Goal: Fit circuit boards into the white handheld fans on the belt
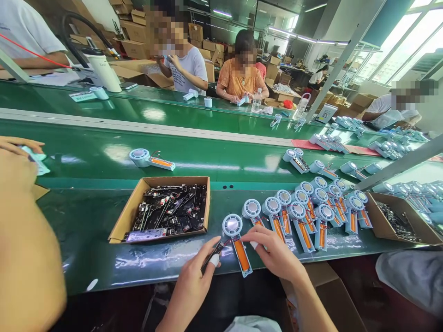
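Note:
In front of me on the green bench lies a light-blue handheld fan (232, 225), its handle uncovered to show an orange battery (242, 258). My left hand (198, 269) pinches a small black circuit board (215, 253) just left of the handle. Thin wires run between board and fan. My right hand (273, 246) touches the top of the handle with its fingertips; whether they grip a wire is hidden. White covers sit on a finger of each hand. Left of the fan, a cardboard tray (116, 230) holds many black boards.
Several similar fans (297, 211) stand grouped to the right, beside another box of black parts (398, 216). One fan (140, 157) lies on the green conveyor (207, 161). A co-worker's arm (27, 240) reaches in at left. Other people sit across the line.

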The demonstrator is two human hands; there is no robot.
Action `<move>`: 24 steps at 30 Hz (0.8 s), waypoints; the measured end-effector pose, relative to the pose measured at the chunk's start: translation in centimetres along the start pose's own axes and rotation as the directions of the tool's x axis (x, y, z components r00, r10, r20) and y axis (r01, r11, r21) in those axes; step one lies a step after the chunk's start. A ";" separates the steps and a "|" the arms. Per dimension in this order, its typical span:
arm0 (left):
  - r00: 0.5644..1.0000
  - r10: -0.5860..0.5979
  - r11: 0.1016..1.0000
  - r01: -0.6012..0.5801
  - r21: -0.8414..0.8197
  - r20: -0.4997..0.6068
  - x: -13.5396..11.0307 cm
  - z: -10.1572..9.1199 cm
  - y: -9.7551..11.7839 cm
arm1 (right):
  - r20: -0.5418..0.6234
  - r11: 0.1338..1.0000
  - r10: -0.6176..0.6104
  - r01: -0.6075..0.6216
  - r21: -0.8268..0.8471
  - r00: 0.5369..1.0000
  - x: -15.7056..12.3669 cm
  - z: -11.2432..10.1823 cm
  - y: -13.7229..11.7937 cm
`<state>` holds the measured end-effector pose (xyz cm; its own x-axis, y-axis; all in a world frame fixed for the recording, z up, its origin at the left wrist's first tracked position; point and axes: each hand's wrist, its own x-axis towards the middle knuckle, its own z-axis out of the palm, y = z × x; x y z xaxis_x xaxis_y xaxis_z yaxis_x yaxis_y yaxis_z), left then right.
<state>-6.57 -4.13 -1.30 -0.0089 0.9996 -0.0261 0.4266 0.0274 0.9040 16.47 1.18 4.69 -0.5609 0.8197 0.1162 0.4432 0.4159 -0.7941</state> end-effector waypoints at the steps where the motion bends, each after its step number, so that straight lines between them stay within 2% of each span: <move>1: 1.000 0.012 1.000 -0.012 0.017 0.008 -0.1 0.2 -0.1 | 0.026 1.000 -0.011 0.011 -0.023 1.000 -0.1 0.1 0.2; 3: 0.999 0.046 0.997 -0.046 0.068 0.006 -0.2 0.6 -0.3 | 0.028 0.998 -0.038 0.039 -0.039 0.999 0.2 0.7 0.6; 6: 0.990 0.142 0.973 -0.139 0.185 0.002 -0.2 1.1 -0.1 | -0.087 0.995 -0.045 0.052 0.085 0.995 1.3 2.5 1.2; 9: 0.973 0.209 0.910 -0.230 0.346 0.098 -0.3 1.1 0.3 | -0.196 0.932 0.151 -0.074 0.354 0.969 2.3 4.4 1.5; 11: 0.966 0.200 0.856 -0.254 0.450 0.165 -0.4 0.8 0.6 | -0.182 0.825 0.318 -0.177 0.537 0.930 2.7 5.5 1.5; 13: 0.964 0.186 0.823 -0.260 0.505 0.192 -0.5 0.3 0.7 | -0.158 0.741 0.406 -0.222 0.634 0.900 2.9 6.4 1.4; 15: 0.963 0.191 0.835 -0.261 0.484 0.190 -0.5 -0.1 0.8 | -0.188 0.755 0.393 -0.199 0.625 0.900 2.7 6.8 1.2; 18: 0.965 0.217 0.898 -0.257 0.356 0.149 -0.3 -0.3 0.8 | -0.202 0.809 0.293 -0.129 0.574 0.935 2.4 6.6 0.8; 21: 0.985 0.172 0.962 -0.170 0.215 0.008 -0.3 0.2 0.7 | -0.071 0.730 0.333 -0.210 0.651 0.940 2.5 5.8 0.5; 24: 0.994 -0.006 0.999 0.010 0.033 -0.108 -0.4 0.8 0.5 | 0.035 0.634 0.394 -0.300 0.713 0.918 2.8 5.2 0.4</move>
<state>-5.59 -4.51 -1.14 -0.1091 0.9939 0.0146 0.4562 0.0370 0.8891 11.41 1.57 1.63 -0.3646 0.9030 -0.2274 -0.0495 -0.2626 -0.9636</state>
